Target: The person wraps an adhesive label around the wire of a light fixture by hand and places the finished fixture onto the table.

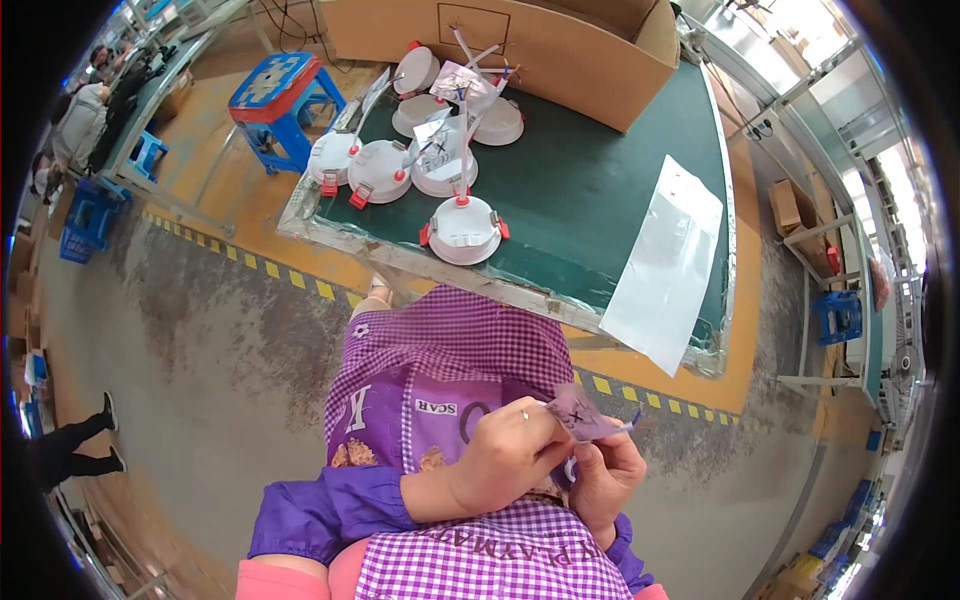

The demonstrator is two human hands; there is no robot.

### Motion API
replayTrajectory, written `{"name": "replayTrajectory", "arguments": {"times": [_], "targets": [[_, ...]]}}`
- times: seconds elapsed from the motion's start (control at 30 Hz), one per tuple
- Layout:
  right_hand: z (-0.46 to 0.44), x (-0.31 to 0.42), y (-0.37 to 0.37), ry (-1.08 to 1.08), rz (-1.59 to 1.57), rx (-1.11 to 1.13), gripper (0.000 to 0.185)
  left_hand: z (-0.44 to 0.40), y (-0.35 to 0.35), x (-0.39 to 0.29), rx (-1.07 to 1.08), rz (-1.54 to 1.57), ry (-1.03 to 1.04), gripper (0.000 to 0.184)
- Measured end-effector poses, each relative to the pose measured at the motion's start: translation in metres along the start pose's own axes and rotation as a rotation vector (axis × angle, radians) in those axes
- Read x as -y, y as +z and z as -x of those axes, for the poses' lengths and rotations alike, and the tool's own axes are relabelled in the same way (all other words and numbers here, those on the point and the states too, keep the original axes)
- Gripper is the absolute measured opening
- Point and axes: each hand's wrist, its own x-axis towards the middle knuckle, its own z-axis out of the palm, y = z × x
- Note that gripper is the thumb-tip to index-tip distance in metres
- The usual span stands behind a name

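Note:
My left hand (515, 450) and my right hand (607, 482) meet in front of the checked apron, both with fingers closed on a small clear plastic piece (582, 415) with dark printing. A wire with a blue end (634, 421) sticks out beside it, above my right fingers. On the green tabletop (570, 200), several round white lamps (465, 232) with red clips stand grouped at the left, some with upright cables. Clear printed plastic pieces (436, 145) hang on some cables. Which hand bears the wire is hidden.
An open cardboard box (520, 50) stands at the table's back edge. A white sheet (668, 265) overhangs the front right edge. A blue stool (285, 110) stands left of the table. People (82, 125) are at the far left; a person's legs (85, 445) show lower left.

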Motion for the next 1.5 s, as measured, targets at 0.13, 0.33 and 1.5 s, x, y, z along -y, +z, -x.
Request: {"name": "replayTrajectory", "arguments": {"times": [0.13,0.33,1.5], "targets": [[-0.005,0.007,0.009,0.139,-0.04,-0.004,0.017,0.004,0.003,0.003,0.061,0.248,-0.471,0.017],[-0.007,-0.013,0.004,0.36,-0.17,-0.066,0.009,0.015,0.012,0.032,0.206,0.585,-0.793,0.015],[-0.018,-0.042,0.032,-0.281,0.608,0.066,0.042,0.022,-0.022,0.049,-0.088,0.65,-0.815,0.019]]}}
